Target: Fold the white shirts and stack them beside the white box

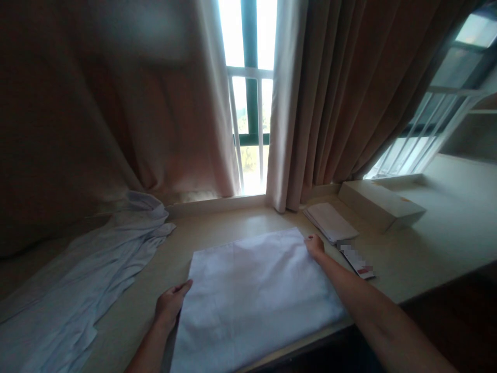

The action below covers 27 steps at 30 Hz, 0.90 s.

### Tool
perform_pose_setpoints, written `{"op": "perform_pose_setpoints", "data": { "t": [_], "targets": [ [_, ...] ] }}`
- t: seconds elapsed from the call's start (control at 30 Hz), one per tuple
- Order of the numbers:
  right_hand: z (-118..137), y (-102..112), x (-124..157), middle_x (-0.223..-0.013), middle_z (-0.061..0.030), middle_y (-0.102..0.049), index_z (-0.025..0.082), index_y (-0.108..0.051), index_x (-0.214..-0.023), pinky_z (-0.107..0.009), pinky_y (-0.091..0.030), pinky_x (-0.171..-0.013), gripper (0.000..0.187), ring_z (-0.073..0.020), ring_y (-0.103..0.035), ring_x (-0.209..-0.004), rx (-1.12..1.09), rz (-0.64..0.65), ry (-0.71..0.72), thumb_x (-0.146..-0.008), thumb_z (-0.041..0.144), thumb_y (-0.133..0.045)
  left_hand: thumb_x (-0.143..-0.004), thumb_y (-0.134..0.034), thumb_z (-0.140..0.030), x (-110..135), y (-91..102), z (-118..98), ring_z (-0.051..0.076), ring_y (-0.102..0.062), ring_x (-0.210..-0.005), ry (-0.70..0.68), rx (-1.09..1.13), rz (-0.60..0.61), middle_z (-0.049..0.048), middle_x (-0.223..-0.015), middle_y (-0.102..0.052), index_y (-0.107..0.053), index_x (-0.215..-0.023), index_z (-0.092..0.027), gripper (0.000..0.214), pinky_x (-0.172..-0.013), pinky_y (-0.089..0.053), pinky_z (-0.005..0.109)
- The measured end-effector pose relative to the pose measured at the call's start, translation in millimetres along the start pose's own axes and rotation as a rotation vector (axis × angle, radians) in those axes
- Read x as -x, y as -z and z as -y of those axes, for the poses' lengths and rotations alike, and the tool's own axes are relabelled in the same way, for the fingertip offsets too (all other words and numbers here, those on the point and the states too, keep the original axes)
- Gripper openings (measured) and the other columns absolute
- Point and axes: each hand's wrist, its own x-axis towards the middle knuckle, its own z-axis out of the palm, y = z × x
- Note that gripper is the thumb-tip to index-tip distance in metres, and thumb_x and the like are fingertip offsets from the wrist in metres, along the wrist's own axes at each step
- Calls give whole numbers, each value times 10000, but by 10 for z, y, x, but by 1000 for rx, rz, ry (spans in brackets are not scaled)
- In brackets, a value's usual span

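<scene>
A white folded cloth (252, 295) lies spread on the pale tabletop in front of me, its near edge reaching the table's front edge. My left hand (173, 300) pinches its left edge, with thumb on top and the other fingers mostly hidden. At the cloth's far right corner, my right hand (314, 245) is closed on the edge with curled fingers. Shallow wrinkles run across the right part of the cloth. Just beyond my right hand rests a smaller folded white cloth (332, 221).
A crumpled pale cloth (89, 280) covers the table's left side. To the right are a flat item with a blurred face (357, 261) and a white box (382, 204). Brown curtains (330, 93) hang behind the table (423, 248), beside a barred window (250, 129).
</scene>
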Motion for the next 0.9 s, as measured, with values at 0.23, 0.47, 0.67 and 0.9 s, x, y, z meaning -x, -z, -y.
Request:
{"op": "perform_pose_setpoints", "data": {
  "t": [0.23,0.47,0.67,0.9],
  "targets": [
    [7,49,60,-1050,-137,-688,195,-629,-1172,-360,-456,-858,388,-239,-635,-963,129,47,90,-822,269,-478,-566,-732,-471,-70,-43,87,245,-654,-668,-27,-18,-11,79,-679,-710,-729,-826,-103,450,-620,-490,333],
    [112,31,525,-1378,-154,-503,101,-485,-1347,-367,-252,-1102,476,-245,-401,-1310,286,67,559,-925,304,-402,-572,-718,-519,-119,-74,164,224,-641,-653,-26,-56,-60,100,-714,-716,-721,-849,-97,505,-603,-456,301],
    [-173,-123,763,-1535,-133,-283,79,-327,-1463,-392,-114,-1161,656,-241,-194,-1427,489,183,608,-959,499,-316,-622,-674,-517,-55,-66,137,228,-644,-686,-58,-73,-84,120,-742,-721,-721,-829,-93,474,-601,-433,288],
    [-300,-224,739,-1572,-103,-176,82,-205,-1509,-443,20,-1166,743,-226,-65,-1453,597,168,565,-957,579,-197,-676,-625,-486,51,-61,81,220,-641,-679,-67,-111,-122,99,-687,-708,-723,-802,-86,431,-585,-419,272]
  ]
}}
